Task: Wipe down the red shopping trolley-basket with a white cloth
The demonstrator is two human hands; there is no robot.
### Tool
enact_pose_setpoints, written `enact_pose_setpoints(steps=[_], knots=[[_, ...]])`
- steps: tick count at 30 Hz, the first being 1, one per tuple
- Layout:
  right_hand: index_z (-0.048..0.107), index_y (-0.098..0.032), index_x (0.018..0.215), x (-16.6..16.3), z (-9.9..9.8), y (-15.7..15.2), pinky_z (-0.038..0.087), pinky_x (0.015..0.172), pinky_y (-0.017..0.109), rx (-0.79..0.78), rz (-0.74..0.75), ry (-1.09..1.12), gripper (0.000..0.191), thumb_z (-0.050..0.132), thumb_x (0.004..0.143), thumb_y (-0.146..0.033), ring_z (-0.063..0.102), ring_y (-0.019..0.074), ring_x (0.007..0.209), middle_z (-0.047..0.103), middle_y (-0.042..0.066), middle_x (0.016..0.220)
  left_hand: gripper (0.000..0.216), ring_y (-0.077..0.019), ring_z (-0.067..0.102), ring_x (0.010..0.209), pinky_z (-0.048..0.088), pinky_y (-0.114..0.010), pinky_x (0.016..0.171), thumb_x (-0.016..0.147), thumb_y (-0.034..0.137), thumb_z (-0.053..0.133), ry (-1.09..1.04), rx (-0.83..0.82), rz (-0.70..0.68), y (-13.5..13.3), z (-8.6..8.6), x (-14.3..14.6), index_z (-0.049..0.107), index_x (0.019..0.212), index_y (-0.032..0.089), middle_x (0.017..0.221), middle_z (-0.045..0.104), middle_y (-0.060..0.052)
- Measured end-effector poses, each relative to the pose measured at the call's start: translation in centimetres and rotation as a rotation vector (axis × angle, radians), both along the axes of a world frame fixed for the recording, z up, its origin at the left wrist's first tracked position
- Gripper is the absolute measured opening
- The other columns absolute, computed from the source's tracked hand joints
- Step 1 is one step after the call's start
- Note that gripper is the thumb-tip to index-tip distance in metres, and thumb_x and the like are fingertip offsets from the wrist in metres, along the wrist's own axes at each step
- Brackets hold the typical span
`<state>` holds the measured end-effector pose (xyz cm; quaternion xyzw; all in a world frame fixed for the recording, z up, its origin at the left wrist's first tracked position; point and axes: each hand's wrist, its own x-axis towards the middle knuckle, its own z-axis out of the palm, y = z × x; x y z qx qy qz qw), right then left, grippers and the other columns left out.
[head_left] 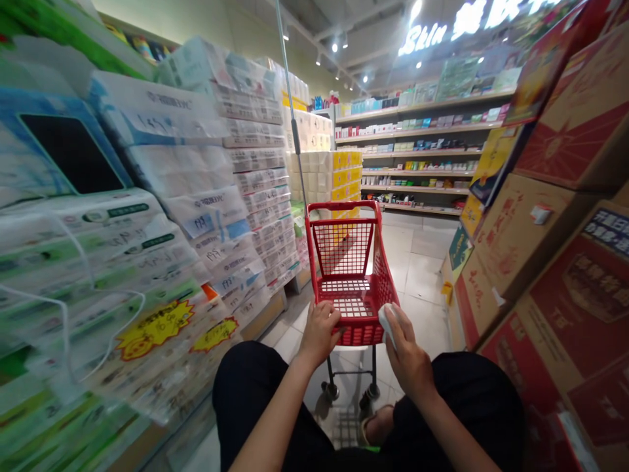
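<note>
A small red plastic shopping cart (361,322) stands upright right in front of my knees, its basket showing only bare grid walls and floor. My left hand (322,328) grips the near rim at the left corner, fingers curled over the edge. At the near right corner, my right hand (407,351) presses a white wad, a cloth or tissue (387,321), against the rim. The fingers of that hand are closed over the wad. A thin pole (295,134) rises from the cart's far left side.
Stacked tissue packs (191,170) line the left side, with a dark-screened tablet (73,154) and a white cable (66,328) on them. Cardboard cartons (521,226) are piled close on the right. Shelves of small goods (417,154) stand across the tiled aisle (420,275).
</note>
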<state>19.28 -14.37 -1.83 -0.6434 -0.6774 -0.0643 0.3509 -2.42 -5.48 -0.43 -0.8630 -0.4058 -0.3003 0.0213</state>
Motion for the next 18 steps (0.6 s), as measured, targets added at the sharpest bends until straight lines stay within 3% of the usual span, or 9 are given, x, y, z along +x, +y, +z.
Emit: enact_pose_setpoints(steps=[5,9,14,18], knots=[[-0.002,-0.034,0.156,-3.3,-1.0,0.9,0.06,0.055,0.025,-0.038,0.044,-0.113,0.073,0.036,0.095,-0.02,0.066,0.0247,0.107,0.024,0.01,0.159,0.015,-0.0261,0.048,0.118,0.025,-0.058,0.116,0.081,0.021,0.065,-0.057,-0.006,0.022,-0.5,-0.5,1.5,0.06,0.095,0.024,0.106,0.059,-0.006],[-0.003,-0.032,0.156,-5.0,-1.1,1.4,0.062,0.061,0.026,-0.041,0.127,-0.175,0.076,0.037,0.093,-0.016,0.064,0.0231,0.112,0.027,0.01,0.158,0.013,-0.0263,0.05,0.115,0.024,-0.061,0.115,0.084,0.021,0.061,-0.085,0.012,0.06,-1.0,-0.7,2.2,0.061,0.097,0.024,0.105,0.059,-0.006],[0.012,-0.036,0.155,-1.2,0.0,1.1,0.059,0.08,0.024,0.001,0.131,-0.238,0.069,0.035,0.094,-0.014,0.06,0.0183,0.118,0.037,0.001,0.154,0.015,-0.0262,0.049,0.118,0.021,-0.061,0.117,0.083,0.021,0.064,-0.058,0.002,0.046,-1.1,-0.8,1.7,0.058,0.096,0.025,0.108,0.059,-0.005],[0.019,-0.039,0.153,2.8,1.2,0.8,0.059,0.074,0.021,-0.021,-0.006,-0.116,0.063,0.035,0.096,-0.019,0.062,0.0165,0.115,0.037,-0.002,0.154,0.019,-0.0267,0.049,0.118,0.018,-0.061,0.118,0.082,0.021,0.066,-0.047,-0.002,0.043,-1.2,-0.9,1.6,0.056,0.097,0.024,0.108,0.058,-0.005]])
